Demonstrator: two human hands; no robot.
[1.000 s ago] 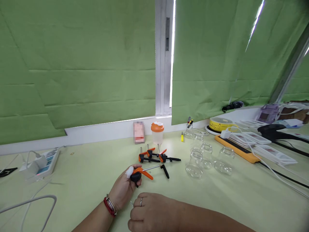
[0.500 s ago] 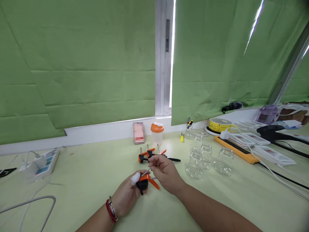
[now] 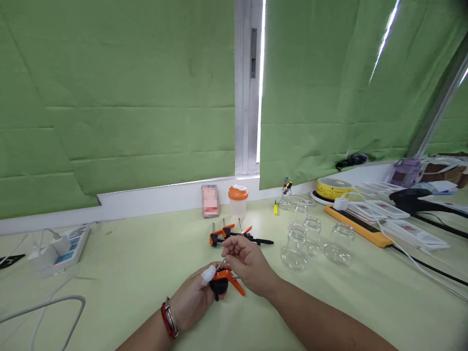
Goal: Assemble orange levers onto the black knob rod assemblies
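Observation:
My left hand (image 3: 195,295), with white wrap on its thumb, is closed round an orange and black clamp-like tool (image 3: 219,284) low in the middle of the view. A thin metal rod (image 3: 221,264) rises from the tool. The pinched fingers of my right hand (image 3: 246,261) hold the rod's upper end. Part of the tool is hidden behind my fingers. Just beyond my hands, similar orange and black clamps (image 3: 215,240) lie on the pale table (image 3: 146,263).
Several clear glass jars (image 3: 294,251) stand to the right, near an orange power strip (image 3: 360,226). An orange-lidded cup (image 3: 238,202) and a pink box (image 3: 210,201) stand at the back. A white power strip (image 3: 71,248) and cables are at the left.
The tool in my left hand has moved slightly right and down. My right fingers have shifted slightly left, still on the rod.

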